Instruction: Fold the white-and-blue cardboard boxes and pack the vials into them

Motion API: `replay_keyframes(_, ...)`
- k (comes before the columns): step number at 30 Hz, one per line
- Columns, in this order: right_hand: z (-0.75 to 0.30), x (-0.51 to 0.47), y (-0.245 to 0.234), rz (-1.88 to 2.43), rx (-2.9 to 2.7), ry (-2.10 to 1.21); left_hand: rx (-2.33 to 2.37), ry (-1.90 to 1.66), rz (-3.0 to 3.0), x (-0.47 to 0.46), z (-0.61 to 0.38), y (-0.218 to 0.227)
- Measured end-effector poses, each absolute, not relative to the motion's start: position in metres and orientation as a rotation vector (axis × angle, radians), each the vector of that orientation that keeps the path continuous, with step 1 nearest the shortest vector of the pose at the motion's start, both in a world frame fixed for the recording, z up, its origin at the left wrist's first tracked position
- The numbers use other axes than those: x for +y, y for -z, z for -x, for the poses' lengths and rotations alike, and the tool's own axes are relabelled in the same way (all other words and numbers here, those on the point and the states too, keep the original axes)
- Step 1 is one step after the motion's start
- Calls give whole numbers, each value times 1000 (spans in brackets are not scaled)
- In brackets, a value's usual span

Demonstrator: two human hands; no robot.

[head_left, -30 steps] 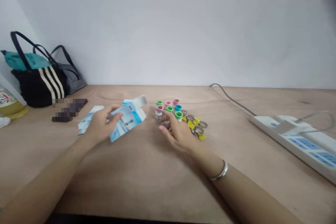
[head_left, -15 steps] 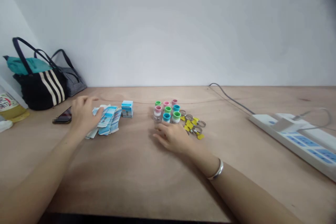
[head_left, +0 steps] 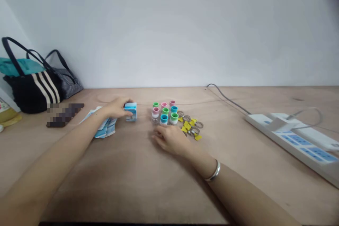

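At our eleven o'clock, our left hand [head_left: 116, 108] closes over a small blue-and-white cardboard box [head_left: 131, 112], steadying it upright on the pale plywood table [head_left: 249, 190], while our open right hand [head_left: 171, 140] rests just below the clear, colour-capped vials [head_left: 164, 113] at twelve o'clock.

Small carton [head_left: 130, 112] on plywood table [head_left: 127, 190], leaflet pile [head_left: 105, 128] just left of it. Capped vials [head_left: 164, 113] right of carton, hose clamps [head_left: 190, 125] just right of vials. Power strip [head_left: 288, 137] far right. Tote bags [head_left: 31, 91] far left by wall [head_left: 169, 28], phone [head_left: 65, 114] just before them.
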State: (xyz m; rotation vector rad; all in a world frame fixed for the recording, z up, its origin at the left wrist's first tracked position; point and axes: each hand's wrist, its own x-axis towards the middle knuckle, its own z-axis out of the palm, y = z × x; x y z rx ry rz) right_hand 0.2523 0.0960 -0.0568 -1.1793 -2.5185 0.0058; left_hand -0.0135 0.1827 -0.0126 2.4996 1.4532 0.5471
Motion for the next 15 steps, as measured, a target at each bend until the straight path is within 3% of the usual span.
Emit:
replay_keyframes(6, -250, 99, 58, 927, -2124, -296, 1163, -752, -2311, 122, -30, 22)
replay_keyframes(15, -252, 98, 47, 705, -2296, -394, 1332, -1147, -2164, 80, -53, 64)
